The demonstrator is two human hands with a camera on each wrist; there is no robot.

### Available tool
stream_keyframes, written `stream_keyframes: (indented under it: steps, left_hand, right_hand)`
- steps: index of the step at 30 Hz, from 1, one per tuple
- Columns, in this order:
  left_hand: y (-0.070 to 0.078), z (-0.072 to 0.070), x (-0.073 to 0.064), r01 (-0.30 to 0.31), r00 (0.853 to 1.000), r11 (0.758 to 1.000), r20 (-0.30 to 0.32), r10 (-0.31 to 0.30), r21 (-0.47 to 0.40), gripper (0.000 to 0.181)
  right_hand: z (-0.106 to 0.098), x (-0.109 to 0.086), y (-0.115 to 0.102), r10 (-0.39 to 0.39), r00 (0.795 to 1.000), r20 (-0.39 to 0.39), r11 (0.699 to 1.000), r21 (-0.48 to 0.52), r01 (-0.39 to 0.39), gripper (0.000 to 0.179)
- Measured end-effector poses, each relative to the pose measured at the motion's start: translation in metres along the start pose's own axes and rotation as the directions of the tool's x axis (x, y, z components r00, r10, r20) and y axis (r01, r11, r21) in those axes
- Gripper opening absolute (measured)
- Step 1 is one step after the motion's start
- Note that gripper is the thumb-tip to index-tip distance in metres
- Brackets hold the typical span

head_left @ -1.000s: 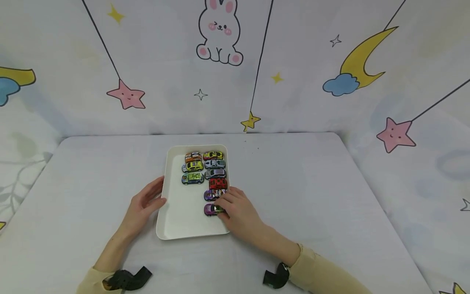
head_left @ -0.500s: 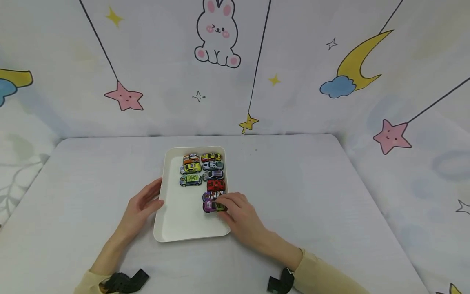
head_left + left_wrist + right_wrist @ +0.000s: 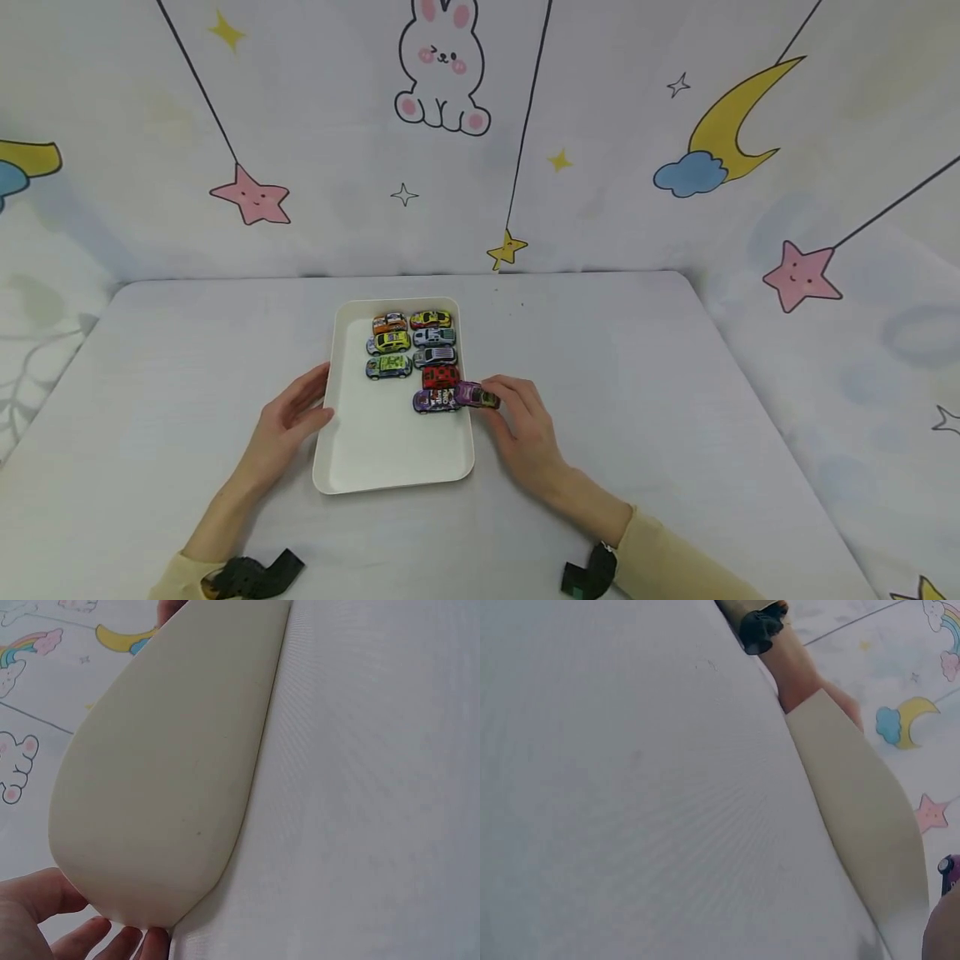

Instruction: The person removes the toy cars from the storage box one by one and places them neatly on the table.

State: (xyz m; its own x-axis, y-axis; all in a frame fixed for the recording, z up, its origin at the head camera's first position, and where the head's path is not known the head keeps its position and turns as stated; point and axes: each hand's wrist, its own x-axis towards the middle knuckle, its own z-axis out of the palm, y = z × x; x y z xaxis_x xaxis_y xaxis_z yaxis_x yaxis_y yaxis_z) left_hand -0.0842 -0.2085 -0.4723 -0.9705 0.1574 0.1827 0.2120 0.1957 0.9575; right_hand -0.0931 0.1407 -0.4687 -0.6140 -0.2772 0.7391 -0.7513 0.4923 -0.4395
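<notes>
A white tray point(image 3: 367, 454) lies on the table with several small toy cars in two columns. On its right rim side, my right hand point(image 3: 528, 433) pinches a purple toy car point(image 3: 477, 395) between thumb and fingers, above the rim. Beside it in the tray sit a purple-and-white car point(image 3: 435, 401) and a red car point(image 3: 440, 377). My left hand point(image 3: 288, 417) rests its fingertips and thumb against the tray's left side; the left wrist view shows fingers point(image 3: 82, 937) touching the outer wall. In the right wrist view the purple car is partly visible at the right edge.
Further back in the tray stand a green car point(image 3: 388, 367), a yellow car point(image 3: 388, 342), an orange car point(image 3: 389, 322), and grey cars on the right. White cloth covers the table point(image 3: 615, 367); a patterned backdrop point(image 3: 330, 125) rises behind it.
My right hand has lifted the purple car from the tray's lower right and moved it right and away from me, over the right rim. The left hand stays against the tray.
</notes>
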Motion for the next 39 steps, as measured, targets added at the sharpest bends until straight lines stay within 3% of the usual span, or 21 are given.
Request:
stream_keyframes:
  steps: [12, 17, 27, 34, 39]
  left_hand:
    - [-0.001, 0.003, 0.001, -0.002, 1.000, 1.000, 0.006, 0.002, 0.004, 0.058]
    - [-0.002, 0.002, 0.001, -0.002, 1.000, 1.000, 0.007, 0.002, 0.005, 0.058]
    - [0.000, 0.001, 0.001, -0.005, 1.000, 1.000, -0.001, 0.005, 0.010, 0.057]
    - [0.001, 0.000, 0.002, -0.007, 1.000, 1.000, -0.001, 0.007, 0.015, 0.057]
    - [0.000, -0.001, 0.001, -0.008, 1.000, 1.000, -0.002, 0.008, 0.026, 0.058]
  right_hand:
    - [-0.017, -0.011, 0.026, 0.178, 0.982, 0.062, 0.983, -0.053, -0.175, 0.033]
    - [-0.019, -0.011, 0.031, 0.212, 0.972, 0.101, 0.974, -0.098, -0.202, 0.031]
    - [-0.025, -0.002, 0.054, 0.201, 0.960, 0.194, 0.975, -0.137, -0.176, 0.030]
    - [-0.025, 0.008, 0.076, 0.122, 0.975, 0.188, 0.989, -0.108, -0.103, 0.031]
    - [-0.024, 0.014, 0.087, 0.112, 0.976, 0.189, 0.990, -0.103, -0.094, 0.029]
